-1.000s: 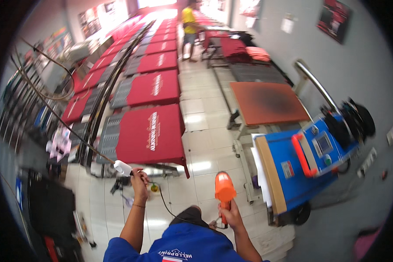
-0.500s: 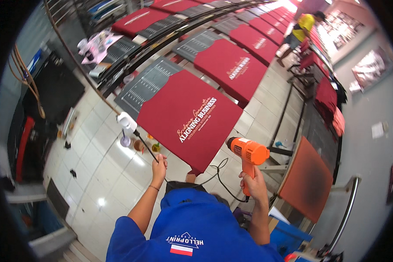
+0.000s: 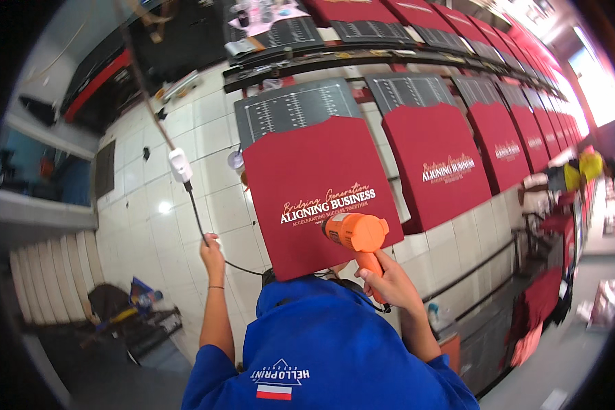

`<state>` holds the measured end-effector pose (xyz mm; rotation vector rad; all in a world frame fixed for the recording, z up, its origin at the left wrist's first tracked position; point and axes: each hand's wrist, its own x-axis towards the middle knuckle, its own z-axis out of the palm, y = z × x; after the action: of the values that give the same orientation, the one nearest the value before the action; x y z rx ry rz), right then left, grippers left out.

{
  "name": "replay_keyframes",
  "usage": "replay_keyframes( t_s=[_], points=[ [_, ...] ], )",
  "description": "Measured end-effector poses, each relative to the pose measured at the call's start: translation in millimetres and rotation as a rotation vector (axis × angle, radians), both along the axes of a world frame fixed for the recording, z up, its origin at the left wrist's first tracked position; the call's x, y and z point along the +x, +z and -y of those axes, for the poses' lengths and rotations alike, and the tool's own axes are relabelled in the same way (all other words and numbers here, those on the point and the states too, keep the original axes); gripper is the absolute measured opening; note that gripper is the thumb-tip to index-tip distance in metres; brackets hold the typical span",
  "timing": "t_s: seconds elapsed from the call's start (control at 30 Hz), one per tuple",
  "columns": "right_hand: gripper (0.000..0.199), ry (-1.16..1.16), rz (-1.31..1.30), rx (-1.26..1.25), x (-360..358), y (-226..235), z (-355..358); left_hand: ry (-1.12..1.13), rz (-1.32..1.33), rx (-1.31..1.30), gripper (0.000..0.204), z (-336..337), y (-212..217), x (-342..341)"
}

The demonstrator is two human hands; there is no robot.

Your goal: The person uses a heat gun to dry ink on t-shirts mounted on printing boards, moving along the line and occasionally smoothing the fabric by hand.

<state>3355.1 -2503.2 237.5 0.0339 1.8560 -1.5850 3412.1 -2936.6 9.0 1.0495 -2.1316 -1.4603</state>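
My right hand (image 3: pixel 391 281) is wrapped round the handle of an orange heat gun (image 3: pixel 363 234). Its dark nozzle points left over the printed part of a dark red shirt (image 3: pixel 314 164), which lies stretched on a grey board (image 3: pixel 290 106) with white marks. Whether the nozzle touches the cloth I cannot tell. Off to the left, my left hand (image 3: pixel 212 253) grips a black power cord (image 3: pixel 196 213). Above that hand, the cord joins a white socket connector (image 3: pixel 179 165) hanging on a brownish cable (image 3: pixel 145 89).
More red shirts on boards (image 3: pixel 437 160) run in a row to the right. A dark rail (image 3: pixel 383 58) passes behind them. A person in a yellow top (image 3: pixel 584 169) stands at the far right, near a dark bench with red cloth (image 3: pixel 536 301). White tiles (image 3: pixel 208 123) cover the floor.
The view has turned, so the rows of shirts now lie more across it. The heat gun has come left, from beside the nearest shirt to over its print. Both hands keep their holds.
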Motion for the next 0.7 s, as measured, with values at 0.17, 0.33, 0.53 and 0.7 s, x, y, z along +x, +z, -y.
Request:
replay_keyframes(
  t_s=[0.17,0.33,0.53,0.7],
  points=[
    [0.049,0.299,0.055,-0.082,-64.2,-6.7,-0.9,0.192,0.042,-0.146,0.037,-4.3,56.0,39.5],
    [0.039,0.514,0.082,-0.075,-113.6,-4.4,40.6,0.223,0.131,0.015,0.039,-71.1,14.0,72.1],
    [0.033,0.603,0.056,0.076,-130.4,1.5,93.7,0.163,0.052,0.29,0.039,-142.5,-21.2,54.4],
    [0.032,0.631,0.064,0.131,-125.3,-5.1,111.1,0.151,-0.051,0.341,0.04,-129.8,-43.5,32.7]
  ],
)
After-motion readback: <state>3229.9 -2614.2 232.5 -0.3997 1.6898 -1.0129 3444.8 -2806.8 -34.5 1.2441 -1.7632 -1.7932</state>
